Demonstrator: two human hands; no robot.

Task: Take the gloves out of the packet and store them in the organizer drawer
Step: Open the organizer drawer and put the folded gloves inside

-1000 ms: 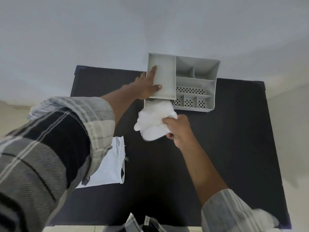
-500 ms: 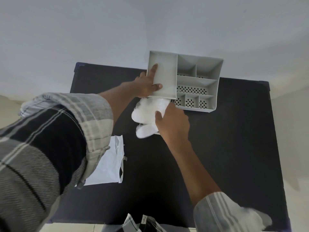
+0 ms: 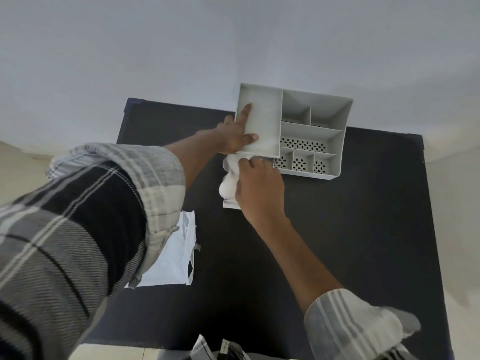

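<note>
Head view: your right hand (image 3: 255,185) presses the gloves (image 3: 228,187) into the open drawer (image 3: 230,203) at the organizer (image 3: 337,141) front, far worktop (image 3: 363,229) edge; left hand (image 3: 233,137) fingers flat, bracing it. Packet (image 3: 168,261) lies empty. Next: tuck, shut drawer.

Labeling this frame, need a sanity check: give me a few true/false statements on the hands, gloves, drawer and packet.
1. The left hand rests on the grey organizer. True.
2. The right hand presses white gloves into the open drawer. True.
3. The white packet sits inside the organizer. False: it lies flat on the black table, near the left sleeve.
4. The drawer is fully shut. False: it is pulled out towards the person.
</note>
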